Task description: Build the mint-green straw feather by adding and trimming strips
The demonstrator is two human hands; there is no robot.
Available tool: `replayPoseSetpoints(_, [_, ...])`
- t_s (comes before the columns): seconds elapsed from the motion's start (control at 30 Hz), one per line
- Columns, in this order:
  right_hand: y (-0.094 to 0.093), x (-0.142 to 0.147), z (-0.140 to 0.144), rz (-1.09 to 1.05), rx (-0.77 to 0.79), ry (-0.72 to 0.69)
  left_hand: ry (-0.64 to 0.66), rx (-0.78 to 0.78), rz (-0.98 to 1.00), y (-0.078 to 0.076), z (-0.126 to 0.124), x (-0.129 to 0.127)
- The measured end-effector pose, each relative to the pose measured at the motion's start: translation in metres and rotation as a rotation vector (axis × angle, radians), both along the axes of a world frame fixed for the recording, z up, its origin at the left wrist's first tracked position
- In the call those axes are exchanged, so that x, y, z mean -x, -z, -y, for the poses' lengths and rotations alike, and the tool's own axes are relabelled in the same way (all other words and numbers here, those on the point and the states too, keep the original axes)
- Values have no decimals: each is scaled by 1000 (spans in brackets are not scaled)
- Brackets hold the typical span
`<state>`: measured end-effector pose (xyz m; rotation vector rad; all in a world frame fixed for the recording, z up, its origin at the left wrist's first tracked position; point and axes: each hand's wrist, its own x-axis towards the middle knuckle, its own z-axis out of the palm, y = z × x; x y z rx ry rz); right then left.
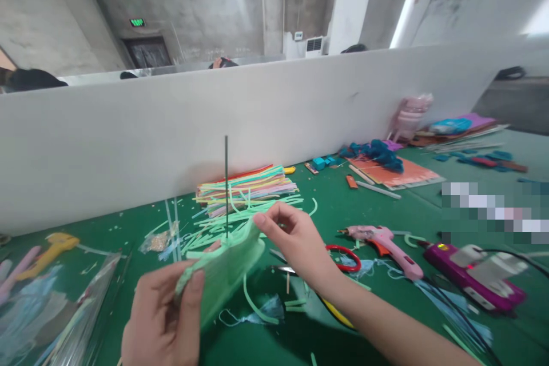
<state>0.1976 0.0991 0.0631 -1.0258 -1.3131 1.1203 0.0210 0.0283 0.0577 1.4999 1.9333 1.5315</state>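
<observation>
My left hand grips a light green foam sheet by its lower edge, thumb on the front. A thin dark stick stands upright from the sheet's top edge. My right hand pinches the sheet's upper right corner between thumb and fingers. Both hands hover above the green table. Behind the sheet lie loose light green foam strips and a stack of coloured foam strips.
A pink glue gun, red-handled scissors and a purple power strip lie to the right. Clear plastic bags and a yellow tool are at left. A white partition runs along the table's back; orange and blue craft scraps lie beyond.
</observation>
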Motion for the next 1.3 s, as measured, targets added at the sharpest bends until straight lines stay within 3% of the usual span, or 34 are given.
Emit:
replayPoseSetpoints(0.1, [-6, -11, 7, 171, -95, -18, 168, 237, 294, -8, -2, 13])
replayPoseSetpoints(0.23, [-2, -20, 24, 244, 98, -329, 361, 428, 774, -3, 6, 17])
replayPoseSetpoints(0.33, [14, -18, 35, 210, 184, -371, 376, 510, 902, 6, 16, 9])
replayPoseSetpoints(0.47, [38, -12, 46, 115, 259, -368, 339, 614, 845, 19, 21, 0])
replayPoseSetpoints(0.6, [51, -4, 53, 93, 326, -360, 328, 658, 709, 32, 16, -1])
replayPoseSetpoints(0.83, [60, 9, 57, 56, 318, -261, 310, 647, 645, 43, 9, 2])
replayPoseSetpoints(1.03, [63, 10, 58, 233, 233, -181, 309, 630, 496, 47, 6, 3])
replayPoseSetpoints(1.17, [63, 6, 53, 231, 268, -246, 264, 581, 451, 47, 6, 3])
replayPoseSetpoints(1.3, [64, 5, 50, 147, 319, -261, 327, 587, 424, 46, 5, 6])
